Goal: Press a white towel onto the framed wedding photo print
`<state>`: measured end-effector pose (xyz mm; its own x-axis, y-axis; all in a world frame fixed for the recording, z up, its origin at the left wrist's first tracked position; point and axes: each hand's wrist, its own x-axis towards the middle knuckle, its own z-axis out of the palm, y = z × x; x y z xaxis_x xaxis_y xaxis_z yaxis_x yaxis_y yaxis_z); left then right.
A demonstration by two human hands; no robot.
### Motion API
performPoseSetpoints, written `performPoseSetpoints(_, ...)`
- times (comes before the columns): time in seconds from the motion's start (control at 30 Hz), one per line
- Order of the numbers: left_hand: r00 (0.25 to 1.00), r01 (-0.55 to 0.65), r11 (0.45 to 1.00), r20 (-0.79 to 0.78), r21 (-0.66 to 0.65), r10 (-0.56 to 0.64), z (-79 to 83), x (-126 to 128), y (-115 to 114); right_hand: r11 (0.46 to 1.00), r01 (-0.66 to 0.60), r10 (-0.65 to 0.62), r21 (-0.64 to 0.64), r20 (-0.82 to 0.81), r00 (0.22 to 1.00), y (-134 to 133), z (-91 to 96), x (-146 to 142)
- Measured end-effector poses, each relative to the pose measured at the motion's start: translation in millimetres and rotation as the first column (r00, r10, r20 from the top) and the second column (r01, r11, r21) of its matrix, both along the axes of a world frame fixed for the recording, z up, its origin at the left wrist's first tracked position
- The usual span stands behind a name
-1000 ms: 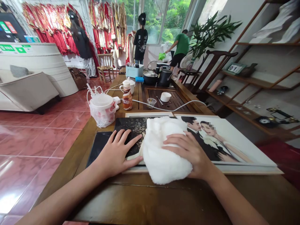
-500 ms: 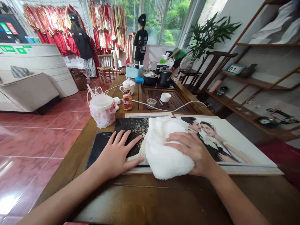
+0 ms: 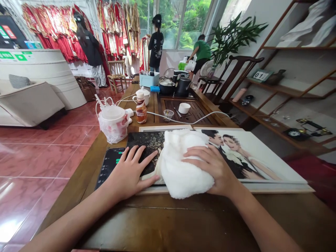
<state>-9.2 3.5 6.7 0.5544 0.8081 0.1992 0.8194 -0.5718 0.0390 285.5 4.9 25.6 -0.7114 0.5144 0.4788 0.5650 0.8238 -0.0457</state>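
On the near end of the wooden table (image 3: 170,224), a large framed photo (image 3: 262,157) lies flat, its long edge just inside the table's front edge. The person's right hand (image 3: 215,171) rests palm-down on a bunched white towel (image 3: 181,164), which sits on the middle of the photo and hangs over its front frame. The fingers (image 3: 195,154) are spread wide and slightly curved over the cloth, pressing on it rather than closing around it; the thumb is hidden. The left hand (image 3: 130,173) lies flat and open just beside the towel. Its fingers are splayed across the picture's dark left part, and the thumb lies along the frame's front edge, reaching the cloth. A phone (image 3: 109,164) with a lit screen lies on the table touching the frame's left side.
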Motion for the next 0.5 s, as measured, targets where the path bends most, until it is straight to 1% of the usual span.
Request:
performPoseSetpoints(0.17, 1.000, 0.005, 1.000, -0.019, 0.022, -0.005, 0.3, 0, -2, 0.999, -0.045, 0.045, -0.004, -0.003, 0.999, -1, -1.1, -2)
performPoseSetpoints(0.3, 0.999, 0.016, 0.998, -0.029, 0.063, -0.014, 2.8, 1, -2, 1.000, 0.011, -0.011, 0.006, 0.010, 1.000, 0, 0.5, 1)
performPoseSetpoints(0.4, 0.998, 0.008, 0.995, -0.055, 0.103, -0.002, 6.3, 3, -4, 1.000, 0.021, -0.021, 0.001, 0.021, 1.000, 1, 1.0, 3)
performPoseSetpoints(0.5, 0.997, 0.023, 0.987, -0.073, 0.157, -0.012, 9.4, 5, -15, 1.000, 0.023, -0.023, 0.010, 0.035, 0.999, 0, 0.9, 3)
